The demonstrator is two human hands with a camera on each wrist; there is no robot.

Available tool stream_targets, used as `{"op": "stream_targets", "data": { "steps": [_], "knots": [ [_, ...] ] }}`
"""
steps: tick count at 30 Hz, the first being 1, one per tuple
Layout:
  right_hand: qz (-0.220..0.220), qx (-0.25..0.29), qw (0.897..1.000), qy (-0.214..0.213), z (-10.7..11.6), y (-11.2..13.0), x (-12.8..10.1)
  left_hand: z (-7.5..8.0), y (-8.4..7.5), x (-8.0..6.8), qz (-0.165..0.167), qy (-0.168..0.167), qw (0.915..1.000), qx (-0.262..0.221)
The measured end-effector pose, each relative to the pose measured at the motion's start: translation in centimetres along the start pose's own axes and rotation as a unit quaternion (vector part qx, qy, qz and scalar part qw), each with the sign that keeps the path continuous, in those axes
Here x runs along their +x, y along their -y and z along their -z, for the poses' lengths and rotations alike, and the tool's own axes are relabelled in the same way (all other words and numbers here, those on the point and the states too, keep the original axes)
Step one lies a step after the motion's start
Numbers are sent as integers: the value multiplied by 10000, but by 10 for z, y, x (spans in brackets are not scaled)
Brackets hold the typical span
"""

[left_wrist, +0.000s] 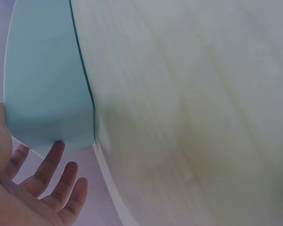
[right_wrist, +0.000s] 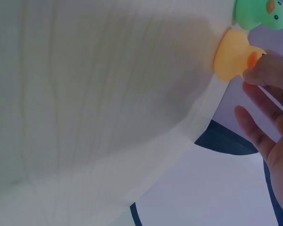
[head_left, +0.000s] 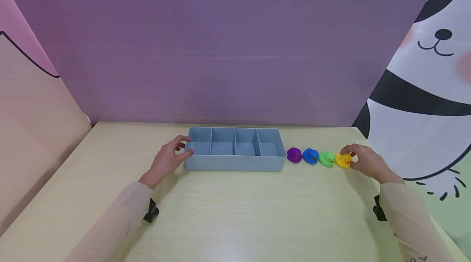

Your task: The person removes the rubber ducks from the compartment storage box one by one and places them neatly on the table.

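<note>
Both arms stretched forward, sleeves down to the wrists. Left hand (head_left: 170, 159) is loose, fingers relaxed and slightly spread. Right hand (head_left: 364, 160) is curled in, fingertips (right_wrist: 266, 70) pinching lightly.

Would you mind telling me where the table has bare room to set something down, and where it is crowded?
The table is bare in front of the blue tray, between both forearms, and to the tray's left beyond the left hand. It is crowded to the tray's right: purple duck, blue duck, green duck and yellow duck stand close together, the right hand touching the yellow one.
</note>
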State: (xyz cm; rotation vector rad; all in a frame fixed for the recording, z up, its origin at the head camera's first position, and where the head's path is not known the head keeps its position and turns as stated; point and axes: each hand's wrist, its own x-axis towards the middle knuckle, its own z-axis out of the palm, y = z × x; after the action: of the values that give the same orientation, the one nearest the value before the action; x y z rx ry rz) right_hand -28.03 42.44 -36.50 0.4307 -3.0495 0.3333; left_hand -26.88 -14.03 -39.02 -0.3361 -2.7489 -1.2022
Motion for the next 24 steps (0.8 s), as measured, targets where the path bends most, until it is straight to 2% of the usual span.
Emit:
{"op": "stream_targets", "data": {
  "steps": [14,24],
  "knots": [
    [4,71,10000,44,3,3,0,3,0,1,-102,51,9999,18],
    [187,-19,9998,-110,9,8,-1,8,3,4,-232,373,9990,3]
  ]
}}
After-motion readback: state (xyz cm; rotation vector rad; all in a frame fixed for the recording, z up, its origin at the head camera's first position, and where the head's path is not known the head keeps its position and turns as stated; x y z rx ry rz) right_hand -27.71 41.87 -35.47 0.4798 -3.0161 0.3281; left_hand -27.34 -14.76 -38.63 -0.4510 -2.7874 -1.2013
